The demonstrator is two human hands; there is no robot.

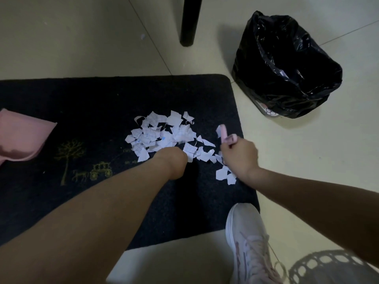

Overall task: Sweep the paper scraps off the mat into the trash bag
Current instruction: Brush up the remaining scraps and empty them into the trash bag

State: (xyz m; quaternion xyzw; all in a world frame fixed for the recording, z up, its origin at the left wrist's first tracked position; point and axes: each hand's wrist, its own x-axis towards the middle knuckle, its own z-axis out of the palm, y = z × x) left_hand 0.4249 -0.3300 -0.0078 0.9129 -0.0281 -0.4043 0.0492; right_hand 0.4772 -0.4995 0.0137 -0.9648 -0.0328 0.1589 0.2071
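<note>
Scraps (164,136) heaped on mat (82,99); right hand (239,153) grips brush (225,135); left hand (171,162) unclear.

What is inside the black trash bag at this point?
The trash bag stands open; one pale scrap shows against its inner wall. Dark folds hide the bottom, so any other contents cannot be seen.

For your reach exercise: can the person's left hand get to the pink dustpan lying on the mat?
Probably yes. The left hand sits at the paper scraps, holding nothing visible, and only bare mat lies between it and the pink dustpan.
</note>
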